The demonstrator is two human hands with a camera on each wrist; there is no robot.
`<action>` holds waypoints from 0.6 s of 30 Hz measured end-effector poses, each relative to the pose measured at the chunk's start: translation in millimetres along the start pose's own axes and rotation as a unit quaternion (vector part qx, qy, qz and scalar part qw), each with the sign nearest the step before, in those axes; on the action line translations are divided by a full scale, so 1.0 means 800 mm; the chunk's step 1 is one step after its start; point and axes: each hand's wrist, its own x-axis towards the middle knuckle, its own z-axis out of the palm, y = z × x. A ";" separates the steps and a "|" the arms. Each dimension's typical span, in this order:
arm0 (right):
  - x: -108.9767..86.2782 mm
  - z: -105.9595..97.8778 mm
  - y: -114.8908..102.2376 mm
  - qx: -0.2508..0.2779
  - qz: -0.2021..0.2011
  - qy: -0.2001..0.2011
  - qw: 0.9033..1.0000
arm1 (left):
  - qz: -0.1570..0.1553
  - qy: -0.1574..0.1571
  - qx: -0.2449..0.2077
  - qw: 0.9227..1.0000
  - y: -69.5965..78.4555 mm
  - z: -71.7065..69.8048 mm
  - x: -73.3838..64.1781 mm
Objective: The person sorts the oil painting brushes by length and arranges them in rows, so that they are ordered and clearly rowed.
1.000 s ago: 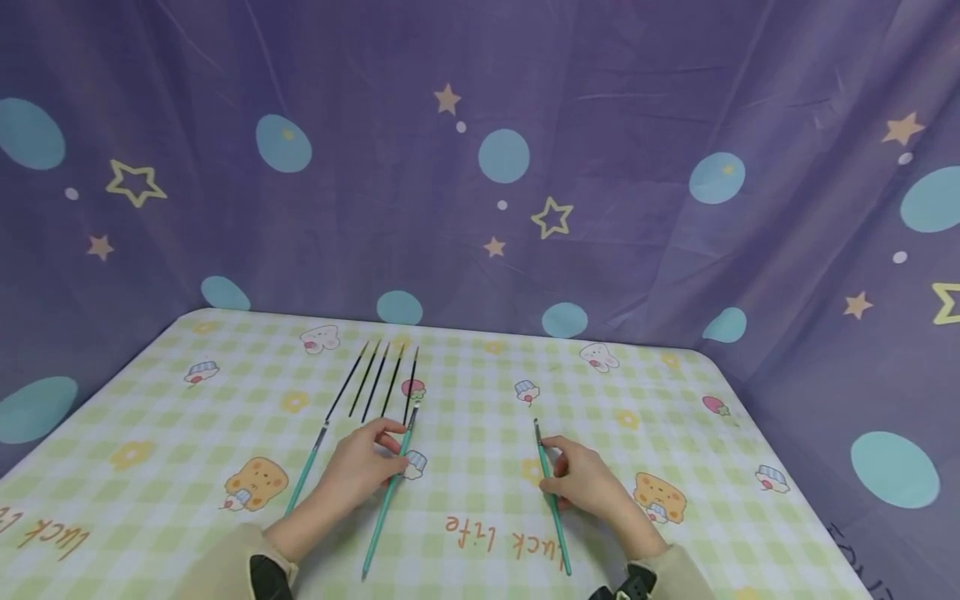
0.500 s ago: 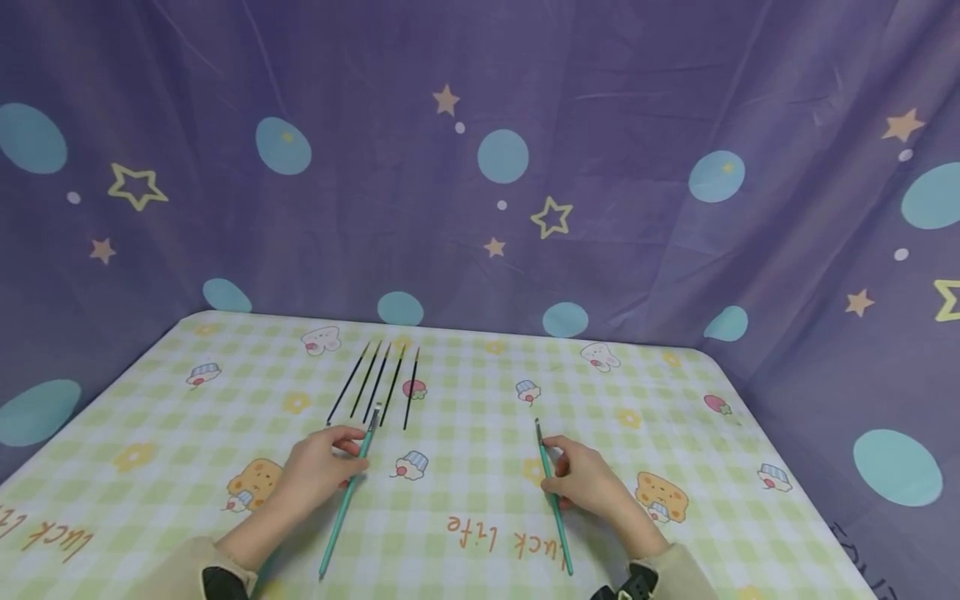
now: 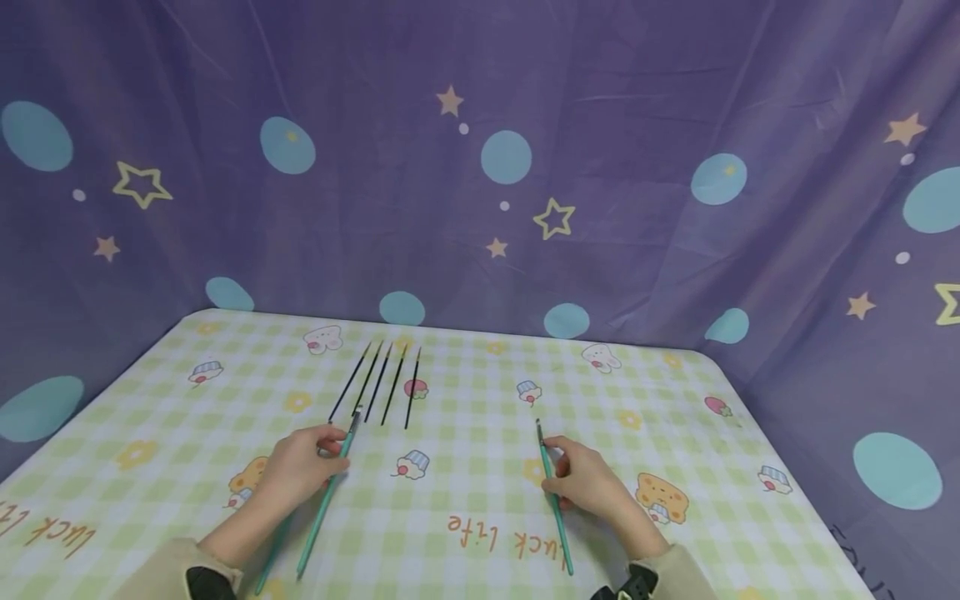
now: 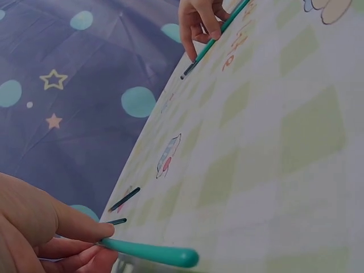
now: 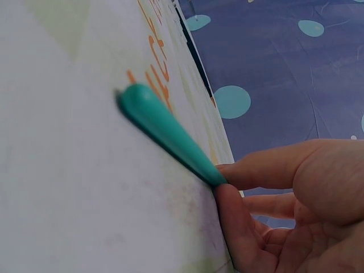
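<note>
My left hand (image 3: 296,471) pinches a teal-handled paintbrush (image 3: 321,525) between thumb and fingers, with its bristle end pointing away from me. In the left wrist view its rounded handle end (image 4: 156,253) sticks out past the thumb. A second teal paintbrush (image 3: 273,554) lies on the table, partly hidden beneath my left forearm. On the other side, my right hand (image 3: 588,483) pinches another teal paintbrush (image 3: 558,533) by its upper part. The right wrist view shows that brush's handle (image 5: 165,133) low over the cloth; whether it touches cannot be told.
Several thin black paintbrushes (image 3: 395,387) lie side by side beyond my left hand, tips pointing away. A green-and-white checked cloth (image 3: 480,450) with cartoon prints covers the table. Behind its far edge hangs a purple curtain (image 3: 375,208) with stars and dots.
My left hand has moved left with its paintbrush, away from the middle and over toward the other teal brush, now mostly under the forearm. My right hand stays in place.
</note>
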 end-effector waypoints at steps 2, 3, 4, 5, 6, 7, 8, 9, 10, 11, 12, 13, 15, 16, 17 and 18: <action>0.000 0.000 0.000 0.001 0.000 0.000 1.000 | 0.001 0.000 0.010 1.000 -0.002 -0.001 -0.001; -0.001 0.000 0.000 0.001 -0.002 0.001 1.000 | 0.001 -0.001 0.017 1.000 -0.003 -0.002 -0.002; -0.001 0.000 -0.001 0.001 -0.002 0.001 1.000 | 0.001 -0.002 0.021 1.000 -0.003 -0.003 -0.003; -0.001 0.000 -0.001 0.001 -0.002 0.002 1.000 | 0.002 -0.003 0.024 1.000 -0.004 -0.004 -0.003; -0.001 -0.001 -0.001 0.000 -0.001 0.002 1.000 | 0.003 -0.002 0.031 1.000 -0.005 -0.005 -0.004; -0.001 -0.001 -0.001 0.000 -0.001 0.002 1.000 | 0.004 -0.001 0.036 0.999 -0.006 -0.006 -0.004; -0.001 -0.001 0.000 -0.001 -0.002 0.002 1.000 | 0.004 0.000 0.042 0.999 -0.006 -0.006 -0.005; -0.001 -0.001 0.000 0.000 -0.002 0.002 1.000 | 0.004 0.001 0.049 0.999 -0.007 -0.007 -0.005; -0.001 -0.001 0.000 0.000 0.000 0.002 1.000 | 0.002 0.000 0.052 0.999 -0.007 -0.007 -0.005; 0.000 -0.001 0.000 0.000 0.000 0.001 1.000 | 0.001 0.001 0.057 0.998 -0.008 -0.008 -0.006; 0.000 -0.001 0.000 0.001 0.000 0.001 1.000 | 0.000 0.001 0.062 0.998 -0.008 -0.008 -0.005; 0.000 -0.001 0.001 0.001 0.001 0.000 1.000 | -0.002 -0.001 0.063 0.998 -0.008 -0.008 -0.005; 0.001 -0.001 0.001 0.002 0.004 0.000 1.000 | -0.006 -0.002 0.065 0.998 -0.007 -0.008 -0.005; 0.002 -0.001 0.002 0.001 0.005 0.001 1.000 | -0.007 -0.003 0.066 0.998 -0.007 -0.007 -0.005; 0.002 0.000 0.002 0.002 0.005 0.000 1.000 | -0.007 -0.002 0.070 0.998 -0.007 -0.007 -0.005; 0.002 0.000 0.002 0.002 0.005 0.000 1.000 | -0.008 -0.001 0.072 0.997 -0.007 -0.006 -0.005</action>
